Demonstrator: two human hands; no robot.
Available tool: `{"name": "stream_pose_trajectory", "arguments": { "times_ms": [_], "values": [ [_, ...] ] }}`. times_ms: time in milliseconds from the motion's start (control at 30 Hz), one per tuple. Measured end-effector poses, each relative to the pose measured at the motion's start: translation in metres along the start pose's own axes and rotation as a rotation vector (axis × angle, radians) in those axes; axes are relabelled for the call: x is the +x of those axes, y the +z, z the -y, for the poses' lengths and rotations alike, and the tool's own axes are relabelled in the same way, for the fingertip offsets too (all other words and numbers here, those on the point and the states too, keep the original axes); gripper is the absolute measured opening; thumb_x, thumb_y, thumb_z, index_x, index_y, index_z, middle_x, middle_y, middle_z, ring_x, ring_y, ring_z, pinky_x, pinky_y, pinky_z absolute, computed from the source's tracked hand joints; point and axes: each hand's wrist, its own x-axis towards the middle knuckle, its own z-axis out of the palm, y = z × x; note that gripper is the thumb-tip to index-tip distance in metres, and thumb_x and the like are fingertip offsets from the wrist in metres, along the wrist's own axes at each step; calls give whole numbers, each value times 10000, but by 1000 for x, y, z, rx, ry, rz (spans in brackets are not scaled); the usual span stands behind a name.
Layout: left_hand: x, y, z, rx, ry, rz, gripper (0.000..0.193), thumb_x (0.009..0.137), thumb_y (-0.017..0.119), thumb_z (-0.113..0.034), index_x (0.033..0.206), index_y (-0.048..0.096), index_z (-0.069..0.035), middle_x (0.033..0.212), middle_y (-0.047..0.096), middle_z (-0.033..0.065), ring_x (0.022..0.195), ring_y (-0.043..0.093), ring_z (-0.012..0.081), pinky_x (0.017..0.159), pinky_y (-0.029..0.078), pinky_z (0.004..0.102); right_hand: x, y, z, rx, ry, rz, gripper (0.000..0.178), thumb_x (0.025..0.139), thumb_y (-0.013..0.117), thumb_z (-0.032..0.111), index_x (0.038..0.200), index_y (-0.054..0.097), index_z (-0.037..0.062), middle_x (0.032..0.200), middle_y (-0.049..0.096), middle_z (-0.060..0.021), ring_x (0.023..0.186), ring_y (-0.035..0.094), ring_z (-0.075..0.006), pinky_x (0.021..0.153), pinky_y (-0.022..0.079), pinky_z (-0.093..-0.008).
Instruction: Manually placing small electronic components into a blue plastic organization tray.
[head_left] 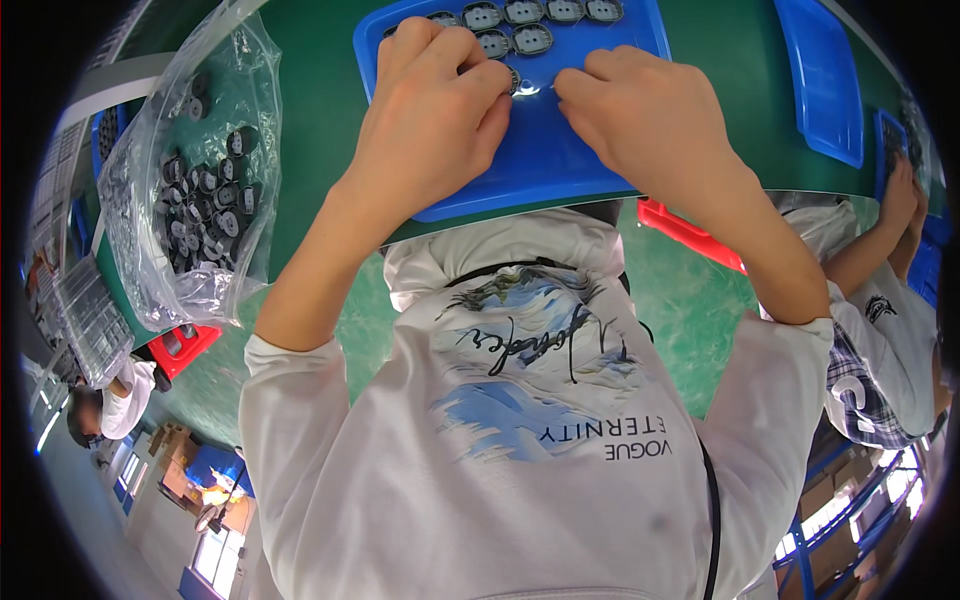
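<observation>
A shallow blue tray (560, 165) lies in front of me, with several dark grey oval plastic parts (532, 40) set in rows toward its far side. My left hand (430, 110) is over the tray's left half, its fingers curled down onto another of these oval parts, whose edge shows beside the fingertips. Over the right half, my right hand (645, 120) is closed, thumb and forefinger together near the tray's middle. Whatever it may hold is hidden behind the fingers.
A clear plastic bag (140, 215) of similar dark parts lies to my left on the green table (315, 75). Another blue tray (820, 80) is at the right. Beyond it, a co-worker's hands (900, 195) reach to a small blue bin. Red stools (690, 232) stand below table height.
</observation>
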Motion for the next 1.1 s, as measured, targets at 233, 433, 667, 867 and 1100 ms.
{"name": "stream_pose_trajectory", "arguments": {
  "times_ms": [233,433,667,867,1100],
  "values": [
    [5,-9,-2,37,-61,76,131,755,753,-66,875,703,-77,939,611,37,1001,534,283,857,474,387,4,-5,-12,-17,-172,-50,155,799,722,160,930,648,124,784,568,-14,781,634,-198,556,500,-354],
    [7,-10,0,31,-85,100,121,758,750,-76,868,699,-75,950,613,36,1012,529,281,859,479,386,6,0,-11,29,-116,-21,184,793,730,159,946,634,127,792,575,-16,781,633,-198,563,501,-348],
    [5,-9,2,3,-100,100,127,754,753,-73,865,692,-69,932,611,39,1009,524,282,856,473,388,12,2,-19,26,-237,-10,146,786,719,152,897,623,140,787,524,-21,746,620,-199,546,483,-359],
    [3,-5,2,-38,-83,62,95,736,733,-87,829,717,-77,880,604,52,935,522,277,835,413,405,18,6,-26,32,-300,-58,112,795,703,148,869,620,139,794,496,-24,730,609,-194,544,477,-356],
    [5,-9,1,-9,-114,112,142,742,767,-77,865,695,-74,930,610,33,1007,520,280,852,470,390,21,6,-28,69,-315,-73,115,799,717,155,872,630,134,814,525,-31,744,616,-208,579,489,-358]
  ]
}}
